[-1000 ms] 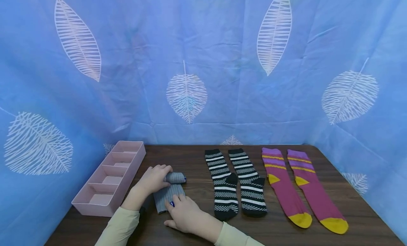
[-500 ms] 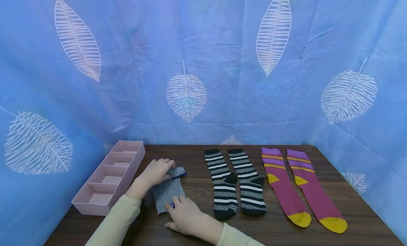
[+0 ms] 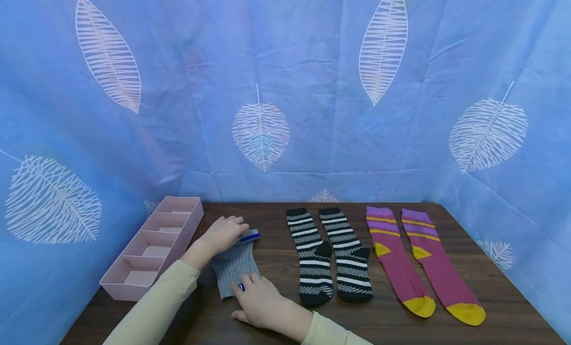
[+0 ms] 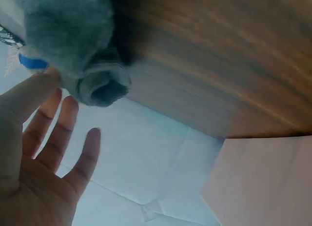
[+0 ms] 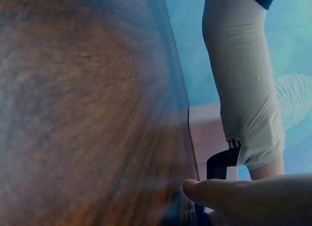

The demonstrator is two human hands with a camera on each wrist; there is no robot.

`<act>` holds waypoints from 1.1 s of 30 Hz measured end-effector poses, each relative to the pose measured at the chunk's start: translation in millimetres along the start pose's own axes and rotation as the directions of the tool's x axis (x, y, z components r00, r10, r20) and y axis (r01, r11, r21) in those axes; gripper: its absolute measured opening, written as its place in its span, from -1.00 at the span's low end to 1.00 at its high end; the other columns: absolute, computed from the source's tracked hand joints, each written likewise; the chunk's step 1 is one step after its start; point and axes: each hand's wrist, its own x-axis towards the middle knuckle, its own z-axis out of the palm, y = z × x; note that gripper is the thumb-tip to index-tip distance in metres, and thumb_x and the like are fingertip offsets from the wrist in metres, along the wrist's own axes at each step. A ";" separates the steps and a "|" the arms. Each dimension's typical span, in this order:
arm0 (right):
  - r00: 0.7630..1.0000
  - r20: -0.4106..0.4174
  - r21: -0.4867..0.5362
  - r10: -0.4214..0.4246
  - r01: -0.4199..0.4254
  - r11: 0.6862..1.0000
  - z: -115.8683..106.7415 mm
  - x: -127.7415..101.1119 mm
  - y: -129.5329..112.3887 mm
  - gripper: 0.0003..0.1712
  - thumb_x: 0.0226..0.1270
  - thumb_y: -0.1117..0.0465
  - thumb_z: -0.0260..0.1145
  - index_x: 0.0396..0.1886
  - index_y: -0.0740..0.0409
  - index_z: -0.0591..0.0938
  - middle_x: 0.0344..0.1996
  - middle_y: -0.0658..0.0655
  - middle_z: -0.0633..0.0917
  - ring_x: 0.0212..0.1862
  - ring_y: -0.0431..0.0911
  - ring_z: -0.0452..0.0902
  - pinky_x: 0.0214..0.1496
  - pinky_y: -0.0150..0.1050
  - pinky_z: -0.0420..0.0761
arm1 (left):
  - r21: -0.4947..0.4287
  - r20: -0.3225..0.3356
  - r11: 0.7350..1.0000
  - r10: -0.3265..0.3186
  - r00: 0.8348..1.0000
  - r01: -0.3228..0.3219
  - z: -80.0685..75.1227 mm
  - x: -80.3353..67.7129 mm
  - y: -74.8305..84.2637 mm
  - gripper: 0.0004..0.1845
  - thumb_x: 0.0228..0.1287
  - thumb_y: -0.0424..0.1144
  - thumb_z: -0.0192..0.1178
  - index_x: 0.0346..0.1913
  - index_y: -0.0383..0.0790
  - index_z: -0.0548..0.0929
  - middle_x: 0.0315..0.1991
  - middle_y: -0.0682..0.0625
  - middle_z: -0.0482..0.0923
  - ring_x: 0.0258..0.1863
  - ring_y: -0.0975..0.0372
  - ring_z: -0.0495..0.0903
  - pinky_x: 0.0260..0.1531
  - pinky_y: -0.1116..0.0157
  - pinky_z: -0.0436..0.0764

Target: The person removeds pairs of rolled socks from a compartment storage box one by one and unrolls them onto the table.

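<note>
A grey ribbed sock (image 3: 235, 268) with blue trim lies on the dark wooden table (image 3: 401, 330), left of centre. My left hand (image 3: 225, 232) rests on its far end, where a small roll (image 4: 100, 87) of fabric remains; the fingers (image 4: 58, 123) are straight and one fingertip touches the sock (image 4: 73, 35). My right hand (image 3: 257, 299) lies flat with its fingertips pressing the sock's near end. Only its thumb (image 5: 229, 192) shows in the right wrist view, low over the table, with my left sleeve (image 5: 243, 89) beyond.
A pink divided organizer (image 3: 129, 290) stands at the table's left edge, close to my left arm. A black-and-white striped pair of socks (image 3: 315, 265) and a purple-and-yellow pair (image 3: 399, 270) lie flat to the right. Blue leaf-print cloth surrounds the table.
My left hand has moved away from me along the grey sock, and the thick roll under it has unwound into a longer flat strip. The right hand has stayed put.
</note>
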 end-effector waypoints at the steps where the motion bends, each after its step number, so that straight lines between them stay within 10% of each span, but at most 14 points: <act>1: 1.000 0.005 0.004 0.001 -0.001 1.000 -0.1 0.1 0.2 -0.31 0.33 -0.35 0.12 0.32 -0.12 0.48 0.08 0.04 0.55 0.06 -0.13 0.48 0.05 -0.28 0.56 | 0.002 0.000 1.000 0.004 1.000 -0.004 0.2 0.9 -0.7 -0.88 0.24 -0.31 0.31 -0.32 0.00 0.60 -0.35 0.13 0.50 -0.37 0.26 0.47 -0.39 0.23 0.44; 11: 1.000 -0.015 -0.022 0.002 -0.002 1.000 -2.2 0.6 1.6 -0.32 0.33 -0.35 0.13 0.30 -0.11 0.50 0.03 0.04 0.56 -0.01 -0.15 0.49 -0.01 -0.29 0.57 | -0.001 -0.072 1.000 0.019 0.997 -0.019 6.7 13.6 -13.9 -0.72 0.24 -0.50 0.19 -0.52 -0.06 0.59 -0.47 0.12 0.44 -0.54 0.31 0.26 -0.58 0.40 0.24; 21: 1.000 -0.028 -0.058 0.010 -0.012 0.998 -3.4 1.0 -0.5 -0.31 0.31 -0.35 0.14 0.31 -0.12 0.49 0.04 0.03 0.56 0.01 -0.14 0.50 0.01 -0.30 0.57 | -0.079 0.134 0.993 -0.073 0.988 0.084 -0.9 18.9 -16.8 -0.88 0.15 -0.17 0.37 -0.33 -0.06 0.62 -0.31 0.11 0.54 -0.44 0.28 0.42 -0.45 0.27 0.48; 33: 1.000 0.000 -0.042 0.019 -0.019 0.999 -2.9 -0.2 -2.5 -0.31 0.32 -0.35 0.14 0.32 -0.13 0.47 0.04 0.03 0.56 0.03 -0.15 0.49 0.01 -0.30 0.57 | -0.065 0.116 0.995 -0.069 0.991 0.077 6.8 25.8 -23.5 -0.77 0.13 -0.16 0.41 -0.28 -0.06 0.54 -0.30 0.08 0.58 -0.44 0.27 0.48 -0.48 0.29 0.46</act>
